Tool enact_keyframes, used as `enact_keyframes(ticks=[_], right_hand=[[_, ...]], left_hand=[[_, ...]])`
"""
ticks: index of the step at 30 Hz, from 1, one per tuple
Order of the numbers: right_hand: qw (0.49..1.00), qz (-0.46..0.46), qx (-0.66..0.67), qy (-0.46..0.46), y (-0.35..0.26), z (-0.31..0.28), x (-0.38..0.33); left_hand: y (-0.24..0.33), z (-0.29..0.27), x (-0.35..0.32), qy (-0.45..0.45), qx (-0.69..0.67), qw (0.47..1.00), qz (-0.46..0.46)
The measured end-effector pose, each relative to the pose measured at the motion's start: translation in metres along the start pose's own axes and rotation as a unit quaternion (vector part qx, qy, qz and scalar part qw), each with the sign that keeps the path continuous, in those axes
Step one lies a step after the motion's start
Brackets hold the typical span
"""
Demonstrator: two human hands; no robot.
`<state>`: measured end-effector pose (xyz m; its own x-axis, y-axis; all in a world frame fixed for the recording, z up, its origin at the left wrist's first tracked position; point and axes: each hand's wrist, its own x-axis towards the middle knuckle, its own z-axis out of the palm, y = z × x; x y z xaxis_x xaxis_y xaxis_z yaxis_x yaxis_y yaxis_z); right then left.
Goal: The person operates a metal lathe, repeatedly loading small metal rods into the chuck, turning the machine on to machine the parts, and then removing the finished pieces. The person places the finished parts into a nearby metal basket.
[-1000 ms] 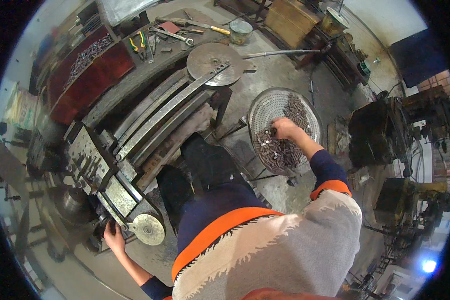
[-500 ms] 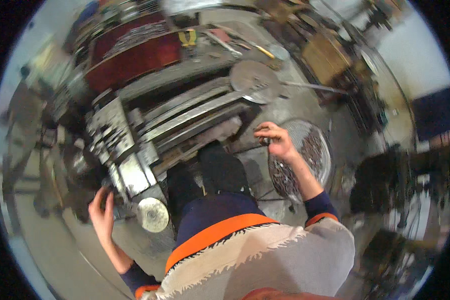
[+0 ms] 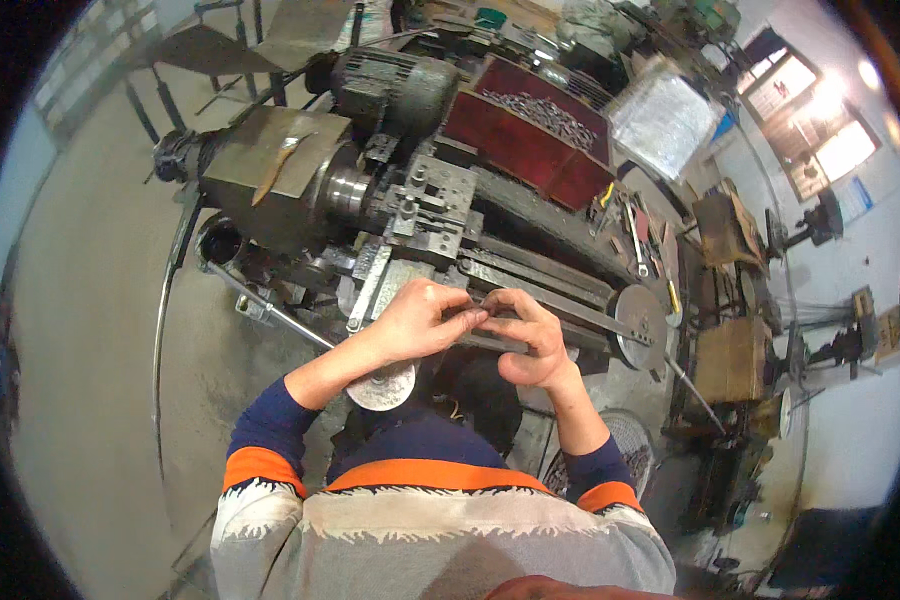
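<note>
Two bare hands meet in front of the person's chest, fingertips pressed together over a small dark metal piece [image 3: 482, 318] that is mostly hidden between them. The left hand [image 3: 417, 322] curls its fingers down onto the piece from its side; the right hand [image 3: 530, 338] closes around it from the other side, thumb and forefinger pinched, so both hands are narrow and gripping; what exactly the piece is cannot be told. Just below the left wrist sits a round, pale grey metal handwheel [image 3: 382, 386], its rim nearly touching the forearm. Directly under the hands run the long, dark steel bed rails [image 3: 560, 290] of a worn grey lathe, leaving little free room there. Beyond the left hand stands the blocky steel tool post [image 3: 422, 205], and farther out the grey motor housing [image 3: 390, 92] with a flat sheet-metal cover [image 3: 270, 150] beside it. Past the right hand, the rails end at a round grey steel disc [image 3: 640, 318]. Below the right forearm lies a round wire-mesh basket [image 3: 625, 445], partly covered by the sleeve. Far beyond the hands a dark red tray of small metal parts [image 3: 540, 140] lines the machine's far edge. Left of the left arm, bare concrete floor [image 3: 80, 330] gives wide open space.
</note>
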<state>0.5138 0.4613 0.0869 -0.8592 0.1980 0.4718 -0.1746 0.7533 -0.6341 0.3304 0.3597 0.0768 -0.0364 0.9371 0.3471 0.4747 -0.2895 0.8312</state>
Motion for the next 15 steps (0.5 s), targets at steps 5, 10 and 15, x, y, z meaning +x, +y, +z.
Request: enact_keyframes(ticks=[5,10,15], right_hand=[[0.994,-0.049,-0.035,-0.091,0.007,0.003,0.033],[0.983,-0.077,-0.028,-0.165,0.010,0.010,0.082],[0.963,-0.155,-0.058,-0.214,0.023,0.029,0.142]], left_hand=[[-0.022,-0.016,-0.011,0.025,0.028,0.999,0.029],[-0.020,-0.051,-0.020,0.024,0.023,0.999,-0.003],[-0.029,-0.091,-0.039,0.046,0.053,0.994,-0.080]])
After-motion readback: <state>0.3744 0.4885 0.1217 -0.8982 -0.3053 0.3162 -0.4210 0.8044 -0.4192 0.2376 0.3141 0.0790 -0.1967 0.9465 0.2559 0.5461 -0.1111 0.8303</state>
